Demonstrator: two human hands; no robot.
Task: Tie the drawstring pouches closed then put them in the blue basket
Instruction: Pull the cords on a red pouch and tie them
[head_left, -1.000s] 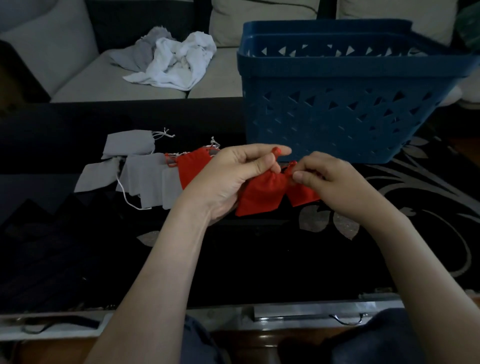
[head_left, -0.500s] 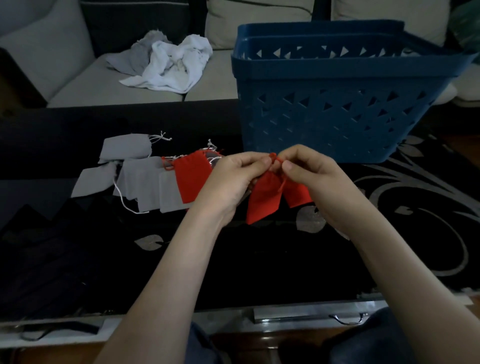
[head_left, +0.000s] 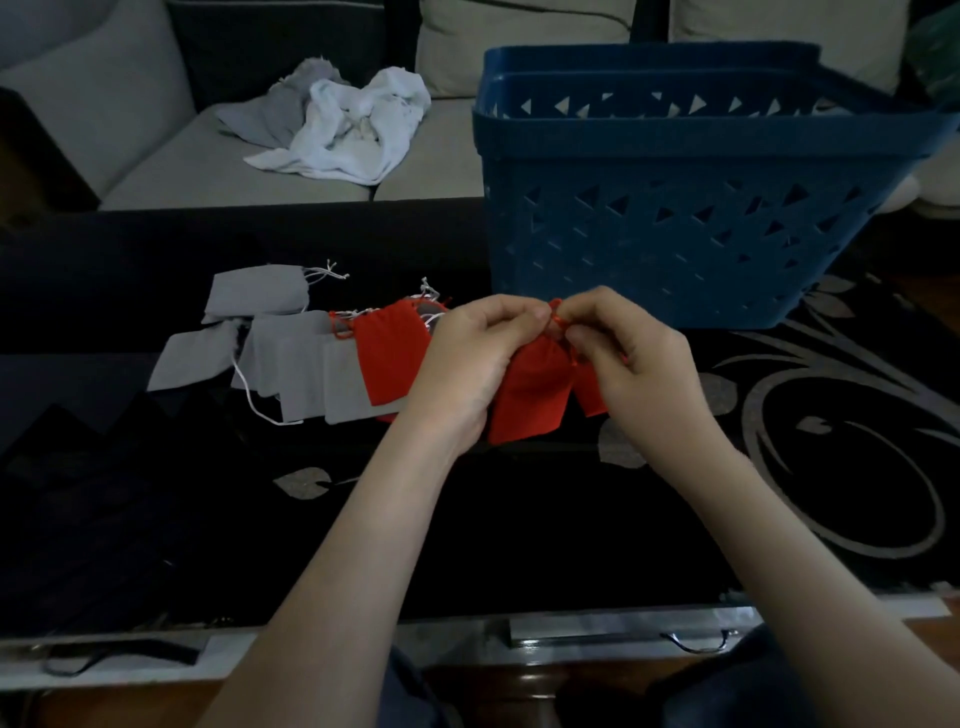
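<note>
A red drawstring pouch (head_left: 530, 389) hangs between my two hands above the dark table. My left hand (head_left: 475, 358) and my right hand (head_left: 628, 353) both pinch its red cord at the gathered neck, fingertips nearly touching. A second red pouch (head_left: 589, 392) shows partly behind my right hand. Another red pouch (head_left: 392, 356) lies flat on the table beside several grey pouches (head_left: 296, 369) with white cords. The blue basket (head_left: 675, 208) stands just behind my hands, its inside hidden.
The black glass table (head_left: 519, 519) has a grey floral pattern on its right side. A sofa at the back holds a heap of white and grey cloth (head_left: 343, 132). Drawer handles (head_left: 696, 642) show at the table's front edge.
My hands have come together at the pouch's neck, and the pouch now hangs upright from the cord instead of lying sideways between them.
</note>
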